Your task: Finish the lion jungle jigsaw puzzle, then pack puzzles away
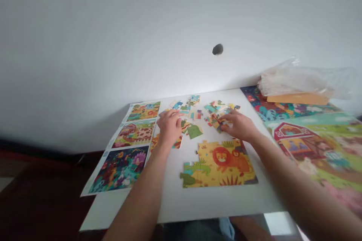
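Note:
On the white table [175, 196] lies a partly joined lion puzzle [219, 163] with a yellow ground. Beyond it several loose puzzle pieces [198, 111] are scattered. My left hand [169, 127] lies palm down over pieces at the left of the heap, its fingers curled; what it grips is hidden. My right hand [239, 125] rests on the right side of the heap with its fingertips closed on a small piece [222, 122]. A green piece [194, 131] lies between the hands.
A sheet of three reference pictures [128, 147] hangs over the table's left edge. Finished farm and sea puzzles [308, 139] cover the right side, with a clear plastic bag over an orange box [299, 86] at the back. A white wall stands close behind.

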